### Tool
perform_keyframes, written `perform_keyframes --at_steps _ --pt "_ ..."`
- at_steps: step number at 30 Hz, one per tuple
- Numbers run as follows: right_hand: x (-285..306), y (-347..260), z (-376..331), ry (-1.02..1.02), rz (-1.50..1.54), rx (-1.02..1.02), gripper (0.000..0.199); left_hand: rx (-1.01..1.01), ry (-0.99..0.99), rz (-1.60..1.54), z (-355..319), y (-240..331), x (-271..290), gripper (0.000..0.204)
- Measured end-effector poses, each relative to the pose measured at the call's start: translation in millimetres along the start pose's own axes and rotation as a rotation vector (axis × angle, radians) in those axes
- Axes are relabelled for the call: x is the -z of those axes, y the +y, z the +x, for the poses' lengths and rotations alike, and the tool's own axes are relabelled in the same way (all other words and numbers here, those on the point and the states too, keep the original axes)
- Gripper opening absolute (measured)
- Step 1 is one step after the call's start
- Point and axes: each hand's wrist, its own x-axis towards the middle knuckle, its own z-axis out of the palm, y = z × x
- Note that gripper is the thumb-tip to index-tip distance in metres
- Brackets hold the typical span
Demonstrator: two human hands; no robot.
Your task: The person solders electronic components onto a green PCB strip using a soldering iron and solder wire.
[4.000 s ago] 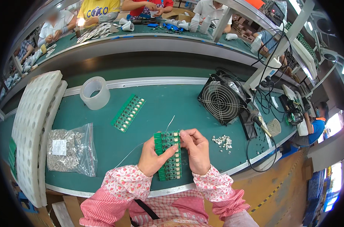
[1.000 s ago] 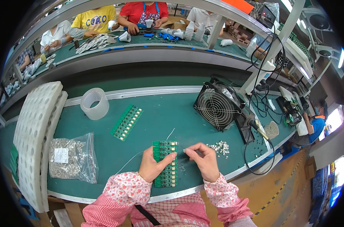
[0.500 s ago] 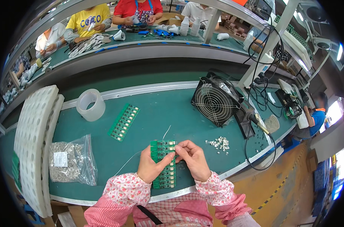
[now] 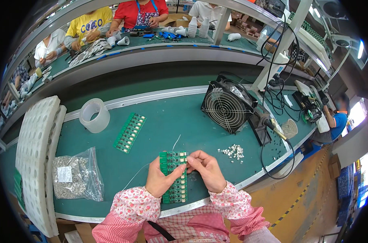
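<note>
In the head view, the left hand (image 4: 159, 181) has its grip clamped on a long green circuit board (image 4: 179, 189), near the front edge of the flat green worktop (image 4: 161, 117). The right hand (image 4: 207, 171) touches the board's right side; its grip is too hidden to tell. Tiny white blocks (image 4: 235, 152) lie to the right.

On your left you have white foam sheets (image 4: 32, 162) dotted with round dimples, and near them a clear tape roll (image 4: 101, 121). To your right, a black fan (image 4: 227, 106) shows you its wire guard; just beside it is a soldering iron (image 4: 276, 128). Across from you, people in yellow (image 4: 88, 26) and red (image 4: 129, 14) work at another bench (image 4: 145, 41), where white cones (image 4: 124, 41) lie.
</note>
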Motion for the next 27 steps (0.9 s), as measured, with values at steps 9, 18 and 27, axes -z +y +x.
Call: perform_keyframes --at_steps 9,18,27 --pt "-1 9 2 0.032 0.002 0.064 0.016 -0.042 -0.003 0.043 1 -3 0 0.021" --pt "-6 14 1 0.066 0.03 0.148 0.014 -0.11 -0.028 0.117 1 -6 -1 0.023" --pt "0 17 0 0.112 -0.032 0.196 0.012 -0.17 -0.057 0.168 3 -5 -5 0.022"
